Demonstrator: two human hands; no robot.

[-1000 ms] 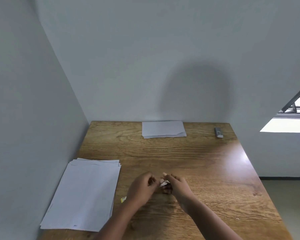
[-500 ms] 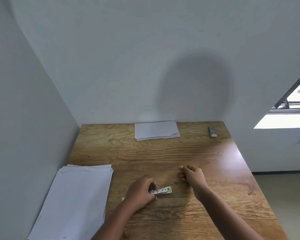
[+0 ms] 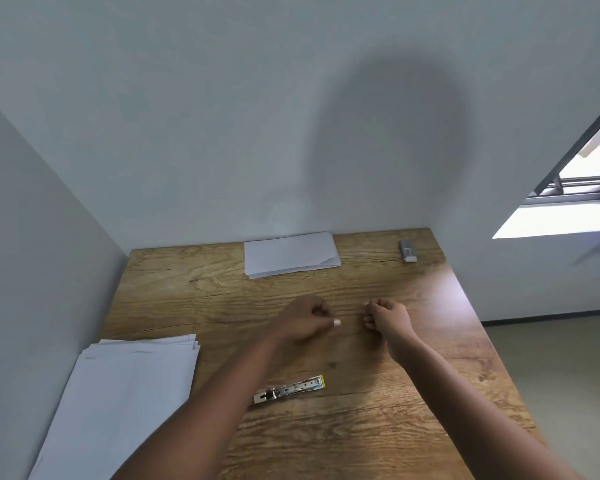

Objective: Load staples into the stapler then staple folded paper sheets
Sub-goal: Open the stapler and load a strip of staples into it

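Note:
A small metal stapler (image 3: 288, 389) with a yellow tip lies flat on the wooden table (image 3: 413, 393), near me and apart from both hands. My left hand (image 3: 309, 320) hovers over the table's middle with curled fingers, and nothing shows in it. My right hand (image 3: 387, 317) is beside it, a short gap away, fingers also curled with nothing visible between them. A folded paper bundle (image 3: 290, 254) rests at the table's back edge against the wall. Staples are too small to make out.
A stack of loose white sheets (image 3: 125, 393) covers the front left of the table beside the left wall. A small grey object (image 3: 407, 250) lies at the back right corner. The table's right edge drops to the floor.
My left hand has let go of the stapler and moved away from me to the table's middle. The stapler now lies alone near the front. My right hand stays curled.

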